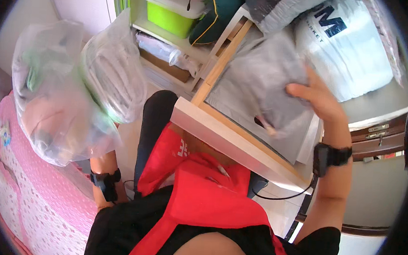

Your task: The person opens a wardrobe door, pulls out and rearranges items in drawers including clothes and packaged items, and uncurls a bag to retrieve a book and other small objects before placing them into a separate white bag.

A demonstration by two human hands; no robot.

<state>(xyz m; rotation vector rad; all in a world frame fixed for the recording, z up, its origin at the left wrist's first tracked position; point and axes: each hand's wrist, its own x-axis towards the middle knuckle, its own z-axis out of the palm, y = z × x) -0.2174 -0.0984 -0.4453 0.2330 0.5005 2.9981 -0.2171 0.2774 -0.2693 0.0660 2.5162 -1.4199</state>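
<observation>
My left hand (62,119) is raised at the left and shows only dimly through the clear plastic bags (75,87) it holds up. The bags are bulging, with pale and green items inside. A black band sits on that wrist. My right hand (315,99) grips the edge of a grey plastic package (262,84), thumb on the front and fingers behind it. The package lies over a white, wood-edged drawer (222,133) that juts toward me. A black watch is on my right wrist.
A white shelf at the top holds a green box with a white lid (173,13) and a dark green cushion (218,11). A large white bag (353,52) lies upper right. A pink dotted bedcover (27,196) is at lower left, a brown cabinet (376,133) at right.
</observation>
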